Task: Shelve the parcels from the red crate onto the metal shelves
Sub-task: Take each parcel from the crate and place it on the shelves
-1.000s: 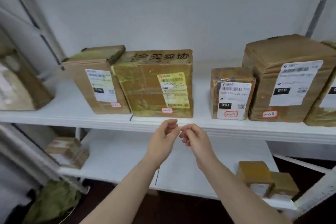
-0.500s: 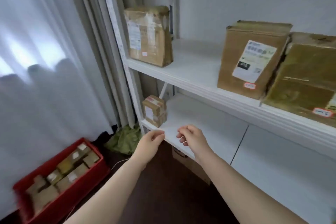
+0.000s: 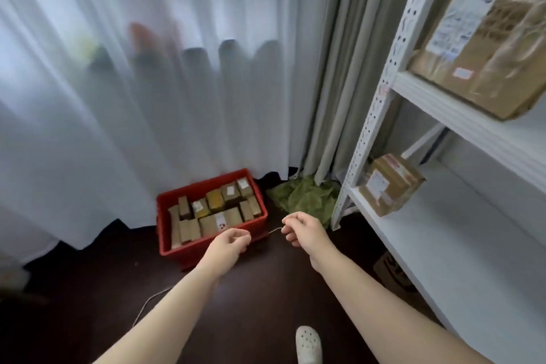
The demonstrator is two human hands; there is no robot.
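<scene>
The red crate (image 3: 189, 250) stands on the dark floor in front of the curtain, holding several small brown parcels (image 3: 212, 216) packed upright. My left hand (image 3: 229, 245) hovers over the crate's near right corner, fingers loosely curled and holding nothing. My right hand (image 3: 304, 230) hangs just right of the crate, loosely curled too and empty. The white metal shelves (image 3: 381, 97) rise at the right. A small taped parcel (image 3: 390, 183) sits on the lower shelf and a large labelled parcel (image 3: 484, 32) on the shelf above.
A white curtain (image 3: 147, 97) hangs behind the crate. A crumpled green cloth (image 3: 304, 198) lies at the foot of the shelf post. A thin cable (image 3: 150, 303) runs across the floor. My white shoe (image 3: 308, 344) shows at the bottom. A cardboard box (image 3: 393, 272) sits under the shelf.
The view has swung left and down from the shelved parcels to the red crate on the floor. Both hands have stayed empty and moved slightly apart, now near the crate.
</scene>
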